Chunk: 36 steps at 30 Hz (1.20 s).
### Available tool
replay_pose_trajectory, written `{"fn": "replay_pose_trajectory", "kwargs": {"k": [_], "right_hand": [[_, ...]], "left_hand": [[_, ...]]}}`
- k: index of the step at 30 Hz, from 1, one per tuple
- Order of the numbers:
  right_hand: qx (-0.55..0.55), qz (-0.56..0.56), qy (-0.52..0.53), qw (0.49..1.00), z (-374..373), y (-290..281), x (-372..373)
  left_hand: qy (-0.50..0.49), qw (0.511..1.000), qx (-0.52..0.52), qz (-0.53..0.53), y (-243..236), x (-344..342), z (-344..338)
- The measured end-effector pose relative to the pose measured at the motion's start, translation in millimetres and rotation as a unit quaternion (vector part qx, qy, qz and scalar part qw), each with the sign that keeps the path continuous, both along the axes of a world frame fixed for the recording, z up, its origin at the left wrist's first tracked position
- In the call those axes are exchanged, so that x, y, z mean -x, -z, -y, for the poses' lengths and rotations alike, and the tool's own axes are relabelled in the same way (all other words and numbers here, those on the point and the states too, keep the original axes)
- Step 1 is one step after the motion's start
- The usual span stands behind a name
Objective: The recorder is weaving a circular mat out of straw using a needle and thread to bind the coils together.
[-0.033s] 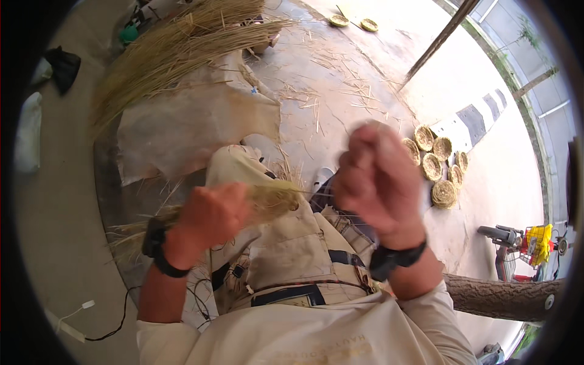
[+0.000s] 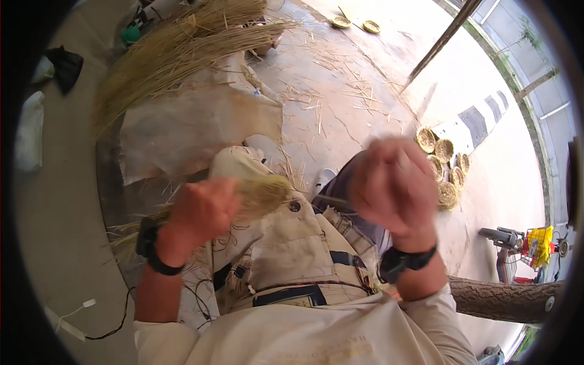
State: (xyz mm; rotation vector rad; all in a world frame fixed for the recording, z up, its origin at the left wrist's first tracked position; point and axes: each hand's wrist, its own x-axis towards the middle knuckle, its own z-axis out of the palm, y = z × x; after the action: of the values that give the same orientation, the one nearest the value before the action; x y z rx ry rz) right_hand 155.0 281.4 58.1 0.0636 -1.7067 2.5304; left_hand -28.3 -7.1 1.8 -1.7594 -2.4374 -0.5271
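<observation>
My left hand (image 2: 207,210) is closed around a yellow-green straw piece (image 2: 264,190) over my left thigh. Its rounded end shows beyond the fingers; the motion blurs whether it is woven or bundled. Loose straw ends (image 2: 131,230) stick out below that wrist. Over my right thigh, my right hand (image 2: 395,182) is smeared by motion, its fingers curled together. A thin pale length, like a strand or needle (image 2: 331,199), runs from its fingers toward the straw piece. Its exact kind is too blurred to tell.
A big bundle of dry straw (image 2: 176,48) lies at the far left on a brownish sheet (image 2: 176,137). Several small round straw baskets (image 2: 447,194) stand at the right; two more (image 2: 371,26) are farther off. A log (image 2: 505,299) and a two-wheeler (image 2: 511,240) are at the right.
My right hand has moved right and slightly down, farther from the straw piece. My left hand has shifted slightly left, still gripping the straw piece.
</observation>
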Motion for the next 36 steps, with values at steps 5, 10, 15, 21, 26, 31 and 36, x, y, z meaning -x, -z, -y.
{"fn": "replay_pose_trajectory", "kwargs": {"k": [5,10,15,21,26,31,36], "right_hand": [[-0.679,0.022,0.142,0.72,-35,-5,-50],[-0.706,0.188,0.27,0.627,-204,49,-160],[-0.742,0.274,0.45,0.415,-381,103,-303],[-0.761,0.283,0.424,0.402,-538,119,-474],[-0.714,0.257,0.395,0.518,-502,126,-429],[-0.475,0.052,0.322,0.817,-132,63,-81],[-0.304,-0.078,-0.007,0.949,22,73,46]], "left_hand": [[-0.192,0.974,0.092,-0.072,-35,62,76],[-0.302,0.932,0.166,-0.108,-42,107,160],[-0.407,0.874,0.241,-0.113,-38,125,234],[-0.45,0.864,0.216,-0.069,-12,126,290],[-0.362,0.906,0.214,-0.044,-30,100,169],[-0.134,0.981,0.099,0.097,-36,25,47],[-0.002,0.954,0.139,0.266,-38,-19,-28]]}}
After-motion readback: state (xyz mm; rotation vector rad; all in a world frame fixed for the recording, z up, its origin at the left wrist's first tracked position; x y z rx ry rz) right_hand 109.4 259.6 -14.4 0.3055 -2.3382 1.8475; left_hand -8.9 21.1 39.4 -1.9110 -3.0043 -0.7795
